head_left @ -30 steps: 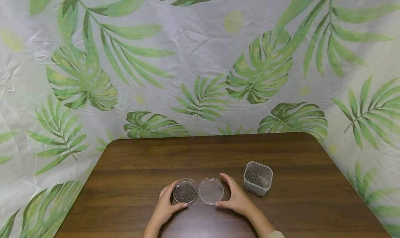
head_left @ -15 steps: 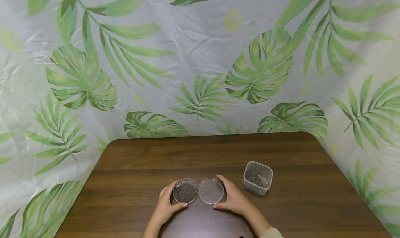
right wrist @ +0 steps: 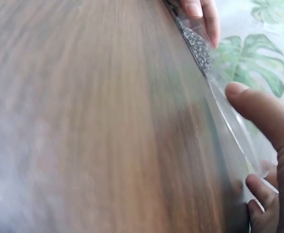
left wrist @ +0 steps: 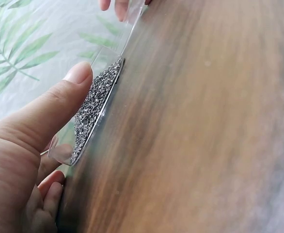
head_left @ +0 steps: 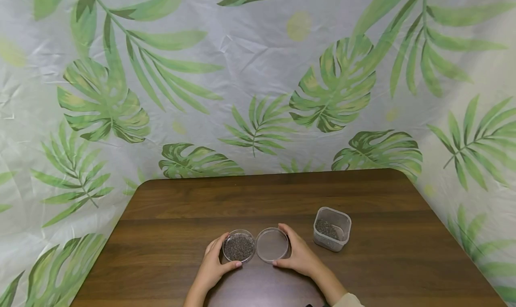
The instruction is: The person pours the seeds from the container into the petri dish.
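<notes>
My left hand (head_left: pixel 213 260) grips a round petri dish (head_left: pixel 238 246) of dark grey granules, thumb at its near side and fingers round the far left. In the left wrist view the granules (left wrist: pixel 96 99) lie heaped against the clear wall, near the tabletop. Just to the right, rim beside rim, lies a second see-through petri dish half (head_left: pixel 272 245), through which the brown wood shows. My right hand (head_left: pixel 300 253) holds this one by its right side between thumb and fingers. The right wrist view has the thumb (right wrist: pixel 239 92) right at its rim.
A square translucent plastic tub (head_left: pixel 332 229) with more dark granules at its bottom stands right of my right hand. The dark wooden table (head_left: pixel 258 199) ends at the back before a leaf-patterned cloth (head_left: pixel 258 74).
My right hand has moved slightly left, and its thumb and fingers have come in against the see-through dish half. The left hand and the granule dish stay in place.
</notes>
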`<control>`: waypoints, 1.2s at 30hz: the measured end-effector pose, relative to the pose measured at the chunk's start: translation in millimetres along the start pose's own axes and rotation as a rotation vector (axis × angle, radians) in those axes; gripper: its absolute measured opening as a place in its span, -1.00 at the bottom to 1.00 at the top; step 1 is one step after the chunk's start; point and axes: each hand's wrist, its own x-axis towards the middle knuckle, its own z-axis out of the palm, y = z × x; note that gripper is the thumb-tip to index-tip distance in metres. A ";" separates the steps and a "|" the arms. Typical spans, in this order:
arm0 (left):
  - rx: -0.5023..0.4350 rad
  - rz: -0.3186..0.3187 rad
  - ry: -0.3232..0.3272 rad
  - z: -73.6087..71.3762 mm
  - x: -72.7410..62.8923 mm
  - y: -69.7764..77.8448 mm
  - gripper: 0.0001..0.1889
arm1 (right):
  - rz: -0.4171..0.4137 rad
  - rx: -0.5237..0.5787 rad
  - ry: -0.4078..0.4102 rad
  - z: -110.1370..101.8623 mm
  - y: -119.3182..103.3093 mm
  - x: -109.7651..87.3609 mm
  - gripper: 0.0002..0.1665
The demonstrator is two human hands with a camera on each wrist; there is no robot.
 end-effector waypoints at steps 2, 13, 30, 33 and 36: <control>0.000 0.001 -0.001 0.0 0.1 -0.1 -0.03 | 0.002 0.024 0.018 1.2 -1.7 0.0 0.20; -0.005 -0.004 0.003 0.4 0.2 -0.3 -0.04 | -0.070 0.251 0.095 11.2 -17.0 8.3 0.15; -0.003 0.003 -0.007 0.4 0.5 -0.9 -0.04 | -0.096 0.465 0.087 30.6 -26.3 20.1 0.07; -0.009 0.002 -0.005 0.1 0.1 0.2 -0.04 | -0.049 0.525 0.074 32.6 -30.9 20.2 0.08; -0.014 -0.007 -0.009 0.0 -0.4 0.6 -0.03 | -0.037 0.552 0.056 29.4 -45.1 19.9 0.08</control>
